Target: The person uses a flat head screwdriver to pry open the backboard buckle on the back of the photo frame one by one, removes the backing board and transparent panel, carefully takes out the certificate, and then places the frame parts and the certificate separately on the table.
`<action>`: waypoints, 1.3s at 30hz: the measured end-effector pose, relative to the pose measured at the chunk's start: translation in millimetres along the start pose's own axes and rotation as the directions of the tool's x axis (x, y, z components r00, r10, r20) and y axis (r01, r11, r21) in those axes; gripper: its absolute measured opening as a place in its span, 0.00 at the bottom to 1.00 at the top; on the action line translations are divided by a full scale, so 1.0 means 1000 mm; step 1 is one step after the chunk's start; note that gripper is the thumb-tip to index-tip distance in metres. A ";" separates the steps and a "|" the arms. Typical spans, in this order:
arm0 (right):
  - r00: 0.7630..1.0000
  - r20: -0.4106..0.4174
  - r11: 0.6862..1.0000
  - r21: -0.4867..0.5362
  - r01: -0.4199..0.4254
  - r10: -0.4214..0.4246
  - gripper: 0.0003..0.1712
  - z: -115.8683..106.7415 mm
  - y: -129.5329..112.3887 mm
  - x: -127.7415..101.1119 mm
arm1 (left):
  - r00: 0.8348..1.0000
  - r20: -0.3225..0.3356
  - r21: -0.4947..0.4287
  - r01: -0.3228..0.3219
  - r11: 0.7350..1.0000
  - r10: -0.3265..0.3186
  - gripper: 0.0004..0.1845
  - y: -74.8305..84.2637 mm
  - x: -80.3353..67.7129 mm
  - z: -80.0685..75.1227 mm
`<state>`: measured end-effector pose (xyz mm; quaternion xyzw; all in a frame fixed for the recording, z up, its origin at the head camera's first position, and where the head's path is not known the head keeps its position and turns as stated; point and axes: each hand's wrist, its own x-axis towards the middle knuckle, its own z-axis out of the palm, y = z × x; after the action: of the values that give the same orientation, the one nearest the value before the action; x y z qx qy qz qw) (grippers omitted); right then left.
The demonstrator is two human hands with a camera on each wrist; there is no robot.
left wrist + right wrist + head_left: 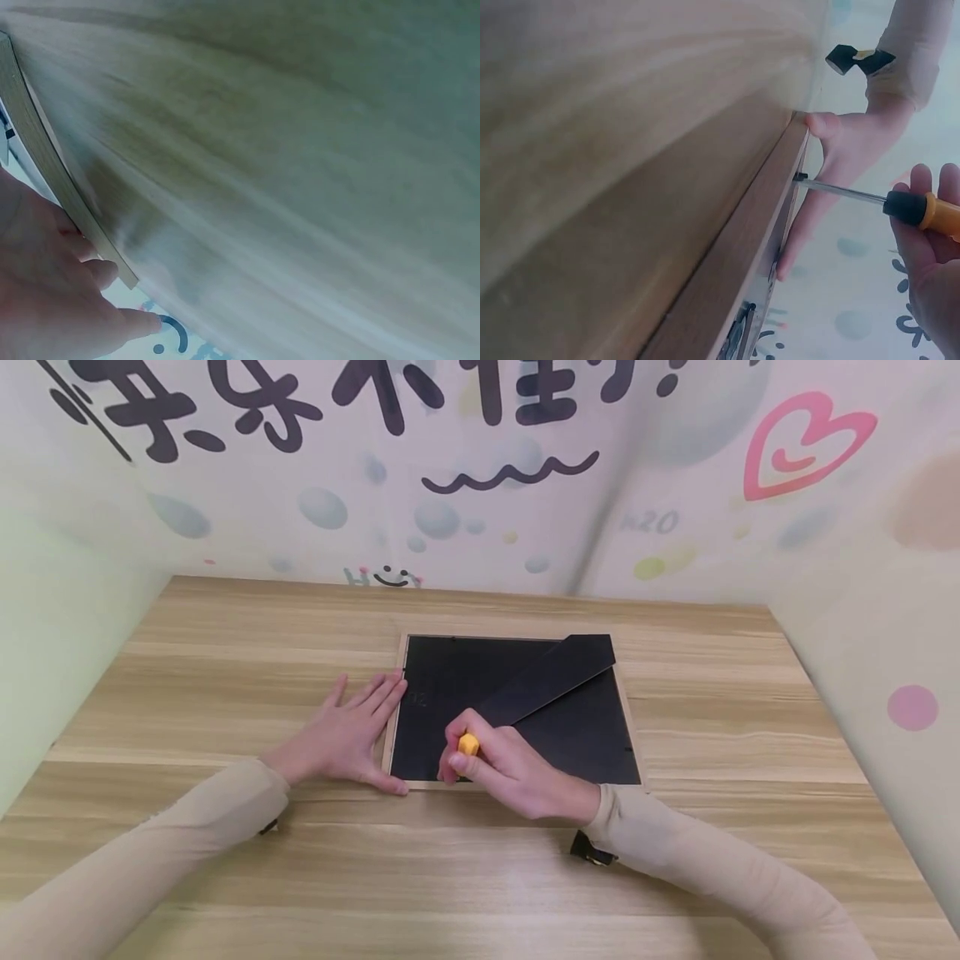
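A picture frame lies face down on the wooden table, its black back up and a black stand leg folded across it. My left hand rests flat on the table, fingers straight against the frame's left edge. My right hand grips a screwdriver with an orange and black handle over the frame's near left corner. In the right wrist view the screwdriver points its metal tip at a small black clip on the frame's rim, with the left hand behind it.
The wooden table is boxed in by printed walls at the back and on both sides. Bare tabletop lies to the left, right and front of the frame.
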<state>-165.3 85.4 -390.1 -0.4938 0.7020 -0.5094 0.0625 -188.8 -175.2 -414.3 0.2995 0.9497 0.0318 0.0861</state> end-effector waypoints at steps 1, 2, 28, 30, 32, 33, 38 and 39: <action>1.000 0.003 1.000 -0.014 0.011 -0.011 0.05 0.001 -0.001 -0.001 | 1.000 0.000 -0.002 0.003 1.000 -0.003 0.73 0.000 0.000 0.000; 1.000 0.007 0.999 -0.025 0.021 -0.021 0.04 0.001 -0.001 -0.001 | 1.000 -0.003 -0.004 0.004 1.000 -0.004 0.73 0.001 0.000 0.000; 0.961 -0.004 0.923 0.277 -0.266 0.278 0.08 -0.022 -0.005 -0.008 | 0.998 -0.020 -0.266 -0.069 0.962 0.066 0.71 0.006 -0.009 0.000; 0.955 -0.028 0.926 0.254 -0.280 0.296 0.11 -0.028 -0.002 -0.009 | 0.997 -0.030 -0.272 -0.083 0.959 0.078 0.71 0.006 -0.009 0.000; 0.951 -0.056 0.935 0.209 -0.288 0.305 0.11 -0.035 0.001 -0.012 | 0.996 -0.030 -0.273 -0.089 0.958 0.084 0.72 0.006 -0.009 0.000; 0.949 -0.069 0.939 0.187 -0.290 0.307 0.11 -0.038 0.002 -0.013 | 0.996 -0.033 -0.275 -0.093 0.957 0.087 0.72 0.006 -0.009 0.000; 0.932 -0.115 0.938 0.057 -0.341 0.345 0.05 -0.052 0.006 -0.020 | 0.995 -0.034 -0.280 -0.099 0.955 0.094 0.71 0.006 -0.011 0.001; 0.926 -0.121 0.934 0.047 -0.355 0.358 0.04 -0.054 0.007 -0.022 | 0.995 -0.035 -0.279 -0.101 0.955 0.095 0.71 0.006 -0.011 0.001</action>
<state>-190.7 137.4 -378.5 -0.3239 0.7763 -0.5284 0.1148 -176.3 -176.8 -413.0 0.3306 0.9204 0.1736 0.1160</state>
